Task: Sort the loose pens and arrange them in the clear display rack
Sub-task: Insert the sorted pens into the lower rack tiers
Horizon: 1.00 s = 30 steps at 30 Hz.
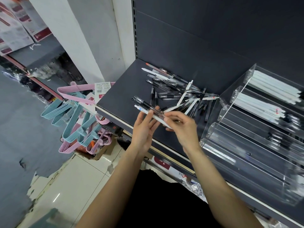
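A pile of loose pens [174, 89], black and white, lies on the dark shelf [125, 89]. Both hands hold a small bundle of pens [144, 106] above the shelf's front part: a white pen with black ones alongside. My left hand [144, 129] supports the bundle from below with its fingers stretched along it. My right hand [182, 127] pinches the bundle's near end with curled fingers. The clear display rack [246, 145] stands at the right. Its upper tiers hold white pens [273, 86], and black pens [278, 139] lie in a lower tier.
The shelf's front edge [118, 119] runs diagonally below my hands. Blue and pink hangers [77, 119] hang to the left of the shelf. Boxes sit on a lower shelf [164, 163]. White floor tiles [74, 186] lie below.
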Tool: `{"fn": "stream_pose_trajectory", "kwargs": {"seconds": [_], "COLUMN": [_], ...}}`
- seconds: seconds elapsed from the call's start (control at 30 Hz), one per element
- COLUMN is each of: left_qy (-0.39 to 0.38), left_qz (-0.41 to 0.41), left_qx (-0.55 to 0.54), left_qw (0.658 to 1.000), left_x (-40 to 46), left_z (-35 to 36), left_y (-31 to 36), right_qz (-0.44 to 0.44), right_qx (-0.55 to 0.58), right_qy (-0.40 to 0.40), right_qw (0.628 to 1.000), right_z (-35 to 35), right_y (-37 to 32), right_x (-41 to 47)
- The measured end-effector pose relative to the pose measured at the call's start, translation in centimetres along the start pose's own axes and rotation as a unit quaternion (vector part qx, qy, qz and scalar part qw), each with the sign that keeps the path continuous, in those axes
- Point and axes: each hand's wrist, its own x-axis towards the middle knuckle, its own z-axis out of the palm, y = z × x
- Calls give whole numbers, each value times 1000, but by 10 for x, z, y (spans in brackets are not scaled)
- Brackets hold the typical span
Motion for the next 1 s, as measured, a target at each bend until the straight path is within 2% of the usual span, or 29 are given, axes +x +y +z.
{"fn": "stream_pose_trajectory", "kwargs": {"seconds": [0.27, 0.47, 0.57, 0.67, 0.77, 0.9, 1.0], "left_qy": [48, 40, 43, 86, 81, 14, -45], "left_qz": [6, 4, 21, 67, 84, 35, -8], "left_qx": [3, -39, -51, -70, 13, 180, 223], "left_qw": [999, 998, 998, 992, 993, 983, 974], "left_x": [4, 5, 6, 10, 13, 13, 15], "left_z": [-2, -2, 0, -7, -13, -5, 3], "left_y": [2, 4, 5, 14, 23, 17, 12], "right_qz": [14, 44, 43, 27, -41, -117, -108], "right_qx": [-22, -83, -76, -5, -13, -37, -66], "right_qy": [-19, -70, -54, 6, 39, 7, -18], "right_qw": [999, 993, 995, 1000, 998, 992, 992], "right_z": [-1, -20, -25, -35, -50, -53, -48], "right_y": [-2, 1, 0, -10, -26, -50, -63], "right_x": [-4, -5, -4, -3, 8, 33, 54]}}
